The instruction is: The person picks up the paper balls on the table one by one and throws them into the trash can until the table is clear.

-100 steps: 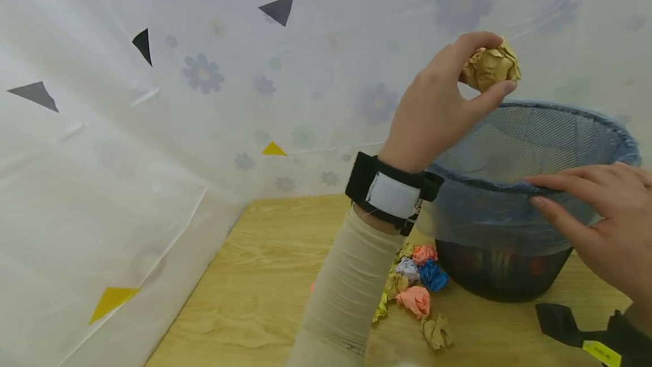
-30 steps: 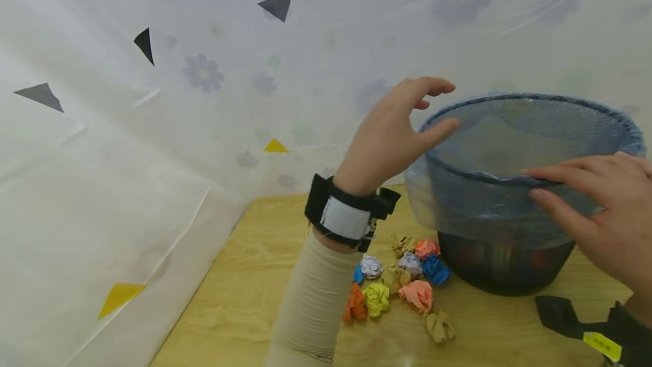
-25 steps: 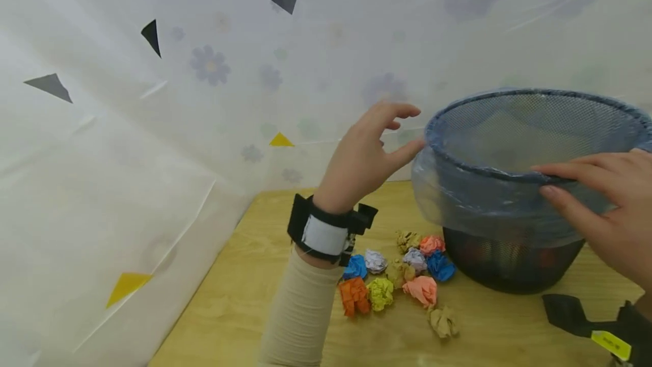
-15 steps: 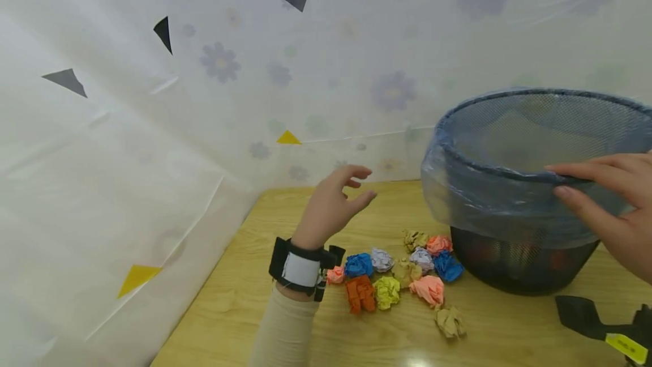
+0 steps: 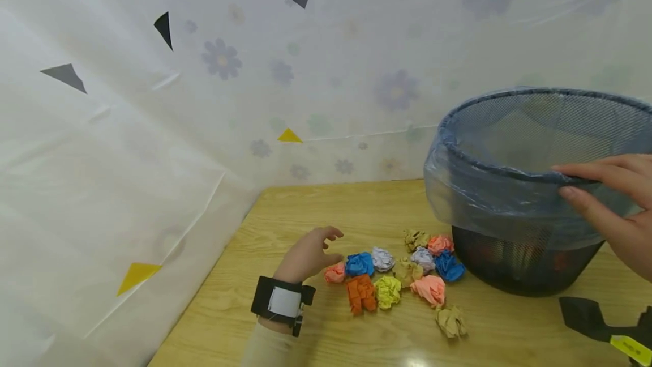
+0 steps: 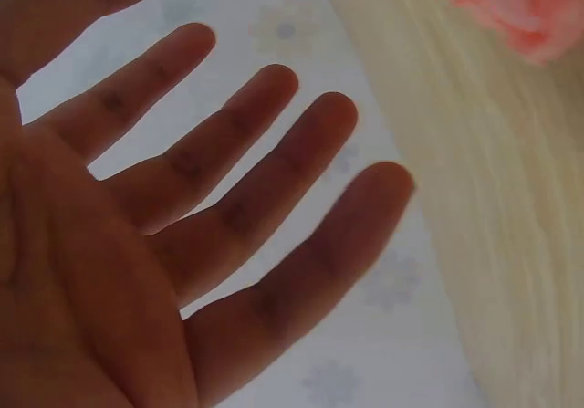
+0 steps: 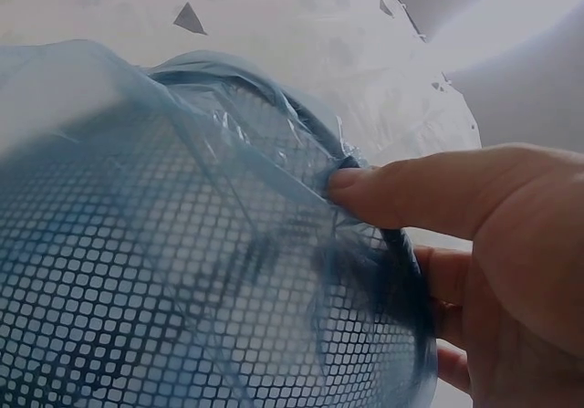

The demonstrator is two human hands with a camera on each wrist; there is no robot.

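Paper balls [image 5: 392,276] lie clustered on the table [image 5: 265,225] beside my mesh bin [image 5: 524,265]. My right hand [image 5: 618,208] pinches its rim; my left hand [image 5: 305,254], fingers spread and empty, hovers by the pink ball [image 5: 334,272]. Next, I judge, closing on it.

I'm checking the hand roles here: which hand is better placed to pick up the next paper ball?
Probably the left hand: it hovers open right beside the pink paper ball. The right hand grips the rim of the mesh bin, apart from the balls.
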